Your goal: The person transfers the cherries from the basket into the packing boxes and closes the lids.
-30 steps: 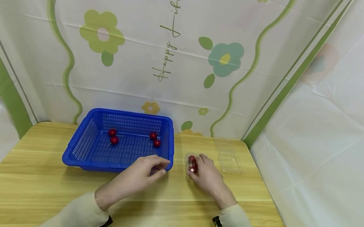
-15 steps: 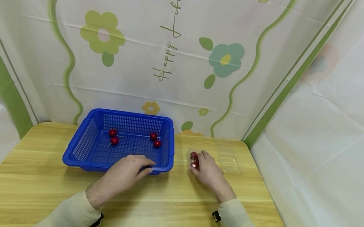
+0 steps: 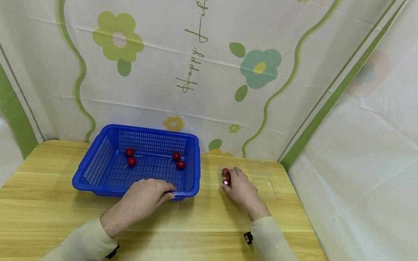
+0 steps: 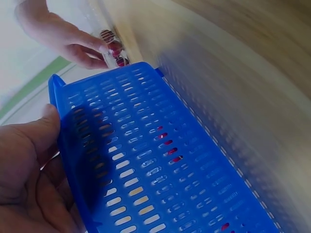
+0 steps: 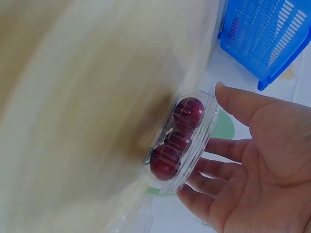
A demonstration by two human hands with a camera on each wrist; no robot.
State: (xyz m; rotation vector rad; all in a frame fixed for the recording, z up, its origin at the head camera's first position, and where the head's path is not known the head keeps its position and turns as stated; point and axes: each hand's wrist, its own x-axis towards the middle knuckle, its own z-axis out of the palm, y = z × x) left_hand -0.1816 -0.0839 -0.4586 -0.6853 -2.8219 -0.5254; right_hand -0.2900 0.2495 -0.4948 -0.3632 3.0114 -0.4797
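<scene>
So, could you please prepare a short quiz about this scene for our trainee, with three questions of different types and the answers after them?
1. How many red cherries show inside the blue plastic basket in the head view?
2. True or false: the right grip holds a clear plastic box with cherries inside.
3. What does the left grip hold?
A) the patterned curtain
B) the basket's near rim
C) the clear plastic box

Key: 1. Four, two towards each end. 2. True. 3. B.
</scene>
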